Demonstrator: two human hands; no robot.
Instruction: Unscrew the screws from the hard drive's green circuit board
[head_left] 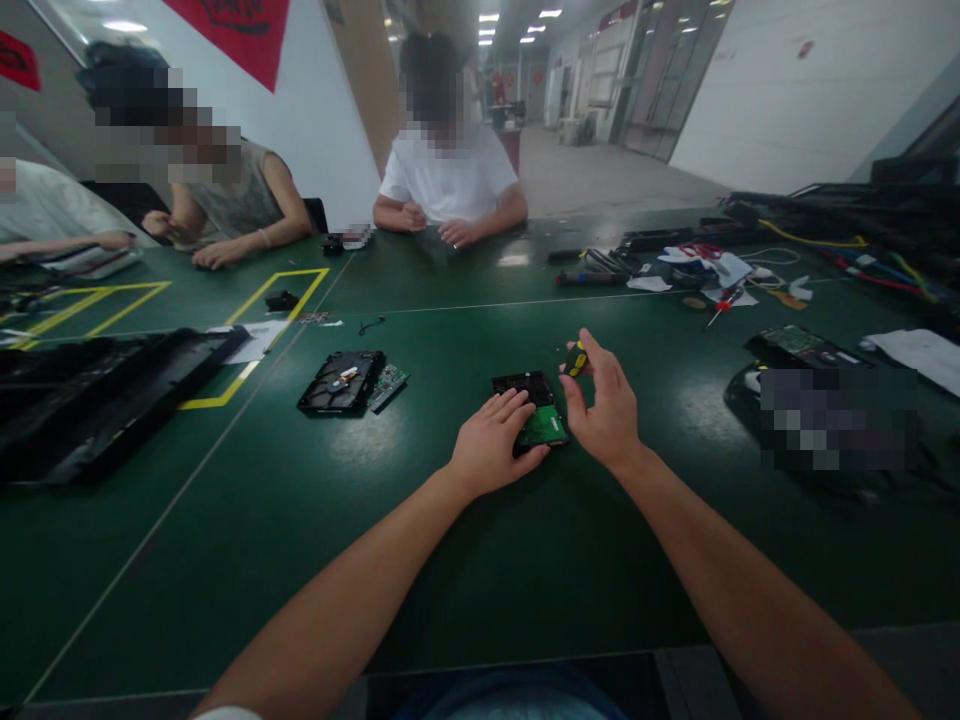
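Green table [225, 520], mid, nr near edge: L hand [491, 440] fingers flat on hard drive [534, 400]; R hand [606, 405] pinches screwdriver [576, 358].

Both bare forearms are stretched inward, the left from 7 o'clock, the right from 5 o'clock. The left hand [491, 442] is laid palm down, fingers extended toward 2 o'clock. The right hand [604, 412] is held on edge, palm facing 9 o'clock, a small yellow-and-black tool [576, 358] pinched at its fingertips.

Electronics workshop: green worktable [300, 520] with dismantled drives [342, 382], cables [840, 245].
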